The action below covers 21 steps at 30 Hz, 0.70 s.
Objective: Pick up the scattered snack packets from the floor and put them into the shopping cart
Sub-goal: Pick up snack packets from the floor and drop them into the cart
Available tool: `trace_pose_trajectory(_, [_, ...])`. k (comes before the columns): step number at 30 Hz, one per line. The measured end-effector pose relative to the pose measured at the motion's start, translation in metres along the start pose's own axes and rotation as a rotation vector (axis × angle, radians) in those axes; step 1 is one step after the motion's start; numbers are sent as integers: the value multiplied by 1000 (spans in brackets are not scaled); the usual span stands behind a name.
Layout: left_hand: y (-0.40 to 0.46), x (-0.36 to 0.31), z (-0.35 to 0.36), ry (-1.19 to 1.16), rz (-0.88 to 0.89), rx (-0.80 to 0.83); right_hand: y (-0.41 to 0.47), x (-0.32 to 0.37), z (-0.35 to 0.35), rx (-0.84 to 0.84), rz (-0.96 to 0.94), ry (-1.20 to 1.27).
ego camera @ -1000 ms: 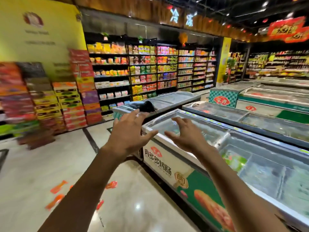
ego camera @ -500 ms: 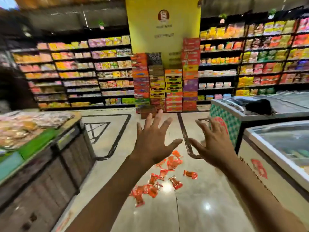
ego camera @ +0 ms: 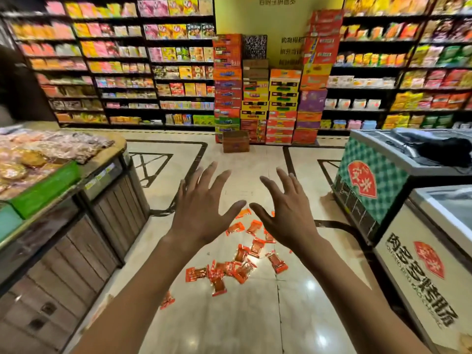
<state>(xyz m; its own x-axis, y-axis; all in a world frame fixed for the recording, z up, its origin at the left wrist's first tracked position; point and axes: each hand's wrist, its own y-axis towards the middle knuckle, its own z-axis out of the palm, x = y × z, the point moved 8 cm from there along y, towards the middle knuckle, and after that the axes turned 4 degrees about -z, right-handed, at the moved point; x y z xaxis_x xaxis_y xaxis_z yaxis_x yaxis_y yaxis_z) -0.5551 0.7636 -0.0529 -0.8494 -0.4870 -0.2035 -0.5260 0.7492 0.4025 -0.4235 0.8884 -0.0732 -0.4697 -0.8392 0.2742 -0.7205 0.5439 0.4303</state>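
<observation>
Both arms reach forward over a shop aisle, palms facing down. The left hand (ego camera: 201,213) has its fingers (ego camera: 204,175) spread straight and wide, holding nothing. The right hand (ego camera: 288,215) is just beside it, thumbs nearly meeting, its fingers (ego camera: 283,180) also spread, slightly bent at the tips, and it too holds nothing.

The snack packets (ego camera: 240,264), small and orange-red, lie scattered on the glossy tiled floor (ego camera: 255,328) below and beyond the hands; most sit in a loose cluster in the middle of the aisle, some overlapping, and one lies apart nearer the camera to the left. The hands are above them, not touching any.

To the left stands a display table (ego camera: 63,226) with wooden panels, heaped with wrapped baked goods. To the right are chest freezers (ego camera: 383,200) with glass lids. At the far end a stack of cartons (ego camera: 268,98) rises against a yellow pillar, with a single brown box (ego camera: 236,141) on the floor in front, and stocked shelves (ego camera: 127,72) on both sides.
</observation>
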Motion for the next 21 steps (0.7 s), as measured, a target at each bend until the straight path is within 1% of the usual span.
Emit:
trace_pose_trajectory(5, [48,32,62,-35,-16,36,52,-31,64,31,16,13])
trace_pose_trajectory(11, [129,63,155,-40,-46,58,136,-99,153,26,14,59])
trace_pose_trajectory(17, [230,93,270,-39,-86,97,231,-178,273,96,5,133])
trace_pose_trajectory(21, [265,122,360,-60,-121,114,268,-218,366,153,8,186])
